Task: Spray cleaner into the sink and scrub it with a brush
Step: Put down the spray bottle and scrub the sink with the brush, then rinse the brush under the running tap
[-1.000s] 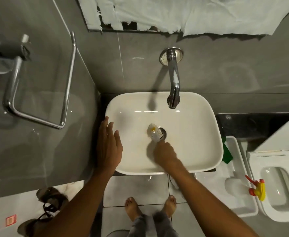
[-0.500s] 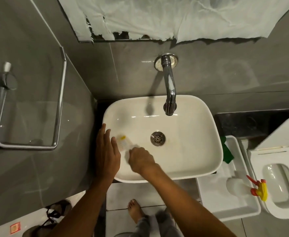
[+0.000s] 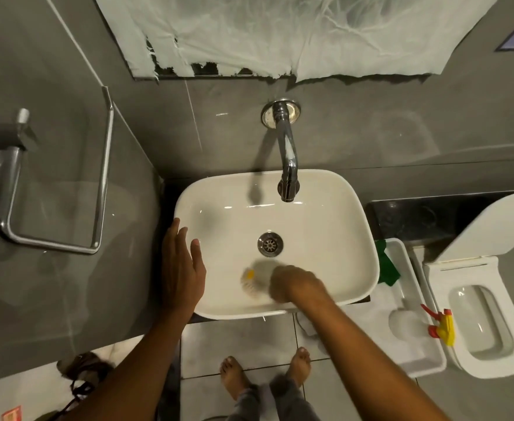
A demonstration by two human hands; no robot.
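A white rectangular sink (image 3: pixel 334 208) sits under a chrome tap (image 3: pixel 287 165), with its metal drain (image 3: pixel 270 244) in the middle. My right hand (image 3: pixel 292 284), blurred by motion, is closed on a small brush (image 3: pixel 249 282) with pale bristles and a yellow spot, pressed to the basin's near wall just below the drain. My left hand (image 3: pixel 181 268) rests flat with fingers apart on the sink's left rim. A spray bottle (image 3: pixel 416 322) with a yellow and red trigger lies in a white tub (image 3: pixel 425 360) to the right.
A green cloth (image 3: pixel 386 267) hangs at the tub's far end. A white toilet (image 3: pixel 486 314) stands at the far right. A chrome towel rail (image 3: pixel 100 189) juts from the left wall. Sandals (image 3: pixel 79 372) lie on the floor at lower left. My bare feet (image 3: pixel 234 378) stand below the sink.
My right hand swept the brush from the drain to the basin's left side, then back to the near wall below the drain. My left hand stayed on the rim.
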